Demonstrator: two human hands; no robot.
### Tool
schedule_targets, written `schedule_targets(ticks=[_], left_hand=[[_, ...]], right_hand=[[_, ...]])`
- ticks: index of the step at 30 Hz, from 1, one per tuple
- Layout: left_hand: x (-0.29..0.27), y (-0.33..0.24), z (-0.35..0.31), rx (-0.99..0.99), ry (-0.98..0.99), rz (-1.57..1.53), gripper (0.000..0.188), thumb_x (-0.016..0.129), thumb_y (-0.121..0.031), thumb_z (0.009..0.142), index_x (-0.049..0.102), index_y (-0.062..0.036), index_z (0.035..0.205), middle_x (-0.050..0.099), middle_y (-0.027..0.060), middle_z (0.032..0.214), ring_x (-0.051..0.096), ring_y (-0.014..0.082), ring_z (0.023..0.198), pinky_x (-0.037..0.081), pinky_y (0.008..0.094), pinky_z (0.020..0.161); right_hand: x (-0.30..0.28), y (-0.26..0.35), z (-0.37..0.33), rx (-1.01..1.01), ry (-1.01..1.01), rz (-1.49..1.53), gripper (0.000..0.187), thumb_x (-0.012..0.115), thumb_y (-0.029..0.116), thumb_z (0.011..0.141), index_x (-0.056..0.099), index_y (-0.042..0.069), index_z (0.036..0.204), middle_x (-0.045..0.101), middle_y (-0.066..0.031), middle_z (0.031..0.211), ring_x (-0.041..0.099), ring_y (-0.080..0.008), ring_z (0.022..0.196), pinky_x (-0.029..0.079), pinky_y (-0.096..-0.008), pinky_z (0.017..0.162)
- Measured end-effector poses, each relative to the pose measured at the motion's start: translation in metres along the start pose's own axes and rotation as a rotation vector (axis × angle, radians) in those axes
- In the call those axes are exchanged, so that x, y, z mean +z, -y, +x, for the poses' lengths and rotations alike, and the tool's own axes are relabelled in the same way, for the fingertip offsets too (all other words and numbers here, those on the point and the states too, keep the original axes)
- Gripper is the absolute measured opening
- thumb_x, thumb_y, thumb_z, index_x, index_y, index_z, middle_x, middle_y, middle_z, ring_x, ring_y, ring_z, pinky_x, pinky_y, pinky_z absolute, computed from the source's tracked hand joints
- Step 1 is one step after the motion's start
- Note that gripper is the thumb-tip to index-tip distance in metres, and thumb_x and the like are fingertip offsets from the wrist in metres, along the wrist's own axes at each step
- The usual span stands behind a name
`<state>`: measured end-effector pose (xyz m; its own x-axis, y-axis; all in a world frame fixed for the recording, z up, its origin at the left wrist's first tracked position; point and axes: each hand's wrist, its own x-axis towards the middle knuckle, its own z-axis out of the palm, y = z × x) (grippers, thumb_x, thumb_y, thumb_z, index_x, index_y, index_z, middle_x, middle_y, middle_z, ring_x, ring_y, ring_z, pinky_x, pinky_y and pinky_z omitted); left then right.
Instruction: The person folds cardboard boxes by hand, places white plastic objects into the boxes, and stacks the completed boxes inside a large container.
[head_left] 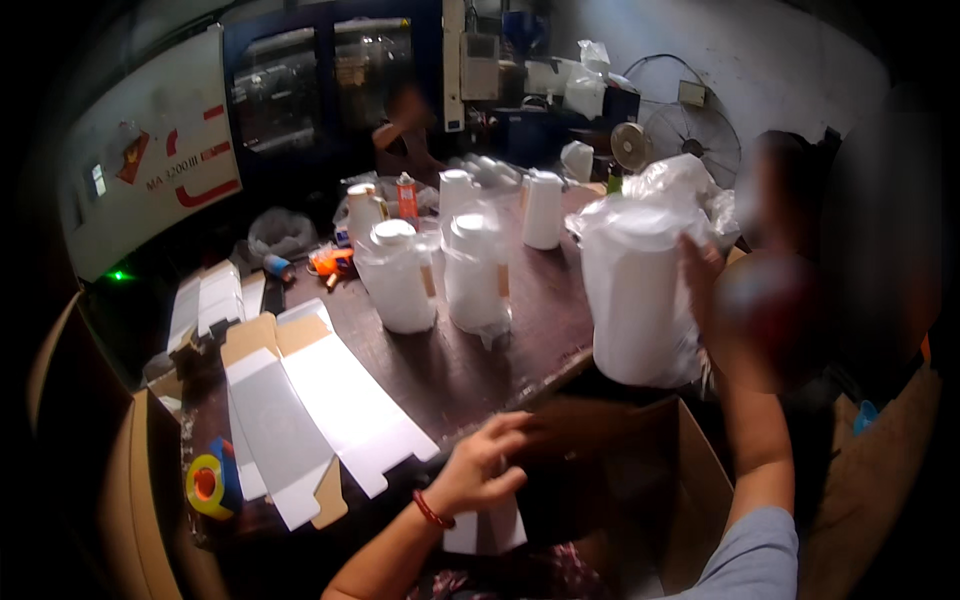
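Our left hand (485, 465) has its grip spread and empty, while we cannot tell how firmly our right hand (703, 280) grips the bagged white jug (635, 300) by the desk's (545, 325) near right edge, best supported underneath.

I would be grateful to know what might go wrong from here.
With the right hand at its side and the left hand apart from it, the wrapped white container might slip or tip. Its loose plastic bag could snag on the open cardboard box. The flat white cartons lie by the table's front edge, where the left hand might brush them off.
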<state>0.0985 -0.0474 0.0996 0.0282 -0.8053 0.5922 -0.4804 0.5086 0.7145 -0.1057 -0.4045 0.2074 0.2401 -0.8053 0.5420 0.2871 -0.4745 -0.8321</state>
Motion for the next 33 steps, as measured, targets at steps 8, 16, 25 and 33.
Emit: schedule_targets(ticks=[8, 16, 25, 33], left_hand=[[-0.055, -0.017, 0.003, -0.303, -0.121, -0.317, 0.061, 0.051, -0.005, 0.073, 0.052, 0.0021, 0.134, 0.059, 0.0040, 0.107, 0.055, 0.0103, 0.096, 0.046, 0.0215, 0.082], [-0.037, 0.019, -0.016, -0.343, 0.072, -0.447, 0.060, 0.060, -0.020, 0.084, 0.046, 0.0028, 0.138, 0.050, 0.0100, 0.130, 0.046, 0.0186, 0.122, 0.036, 0.0307, 0.105], [-0.061, 0.004, -0.045, -0.391, 0.062, -0.511, 0.084, 0.063, -0.027, 0.070, 0.038, 0.0003, 0.145, 0.043, 0.0144, 0.145, 0.039, 0.0238, 0.134, 0.025, 0.0342, 0.113], [-0.063, 0.007, -0.043, -0.340, -0.019, -0.486, 0.097, 0.068, -0.036, 0.069, 0.029, 0.0026, 0.149, 0.035, 0.0169, 0.151, 0.026, 0.0258, 0.144, 0.014, 0.0353, 0.118]], right_hand=[[-0.038, 0.151, -0.045, -0.143, 0.032, 0.084, 0.027, 0.068, 0.028, 0.089, 0.062, 0.006, 0.103, 0.061, -0.0003, 0.084, 0.056, -0.0117, 0.075, 0.048, -0.0285, 0.068], [0.007, 0.120, -0.092, -0.009, 0.180, 0.239, 0.024, 0.064, 0.024, 0.091, 0.060, 0.005, 0.105, 0.061, -0.0016, 0.090, 0.058, -0.0126, 0.081, 0.050, -0.0295, 0.071], [0.114, -0.011, -0.165, 0.454, 0.460, 0.684, 0.020, 0.060, 0.020, 0.094, 0.057, 0.004, 0.106, 0.061, -0.0031, 0.095, 0.060, -0.0137, 0.087, 0.052, -0.0305, 0.076], [0.127, -0.036, -0.166, 0.551, 0.444, 0.910, 0.018, 0.056, 0.017, 0.096, 0.055, 0.003, 0.108, 0.061, -0.0044, 0.101, 0.062, -0.0146, 0.092, 0.054, -0.0315, 0.079]])
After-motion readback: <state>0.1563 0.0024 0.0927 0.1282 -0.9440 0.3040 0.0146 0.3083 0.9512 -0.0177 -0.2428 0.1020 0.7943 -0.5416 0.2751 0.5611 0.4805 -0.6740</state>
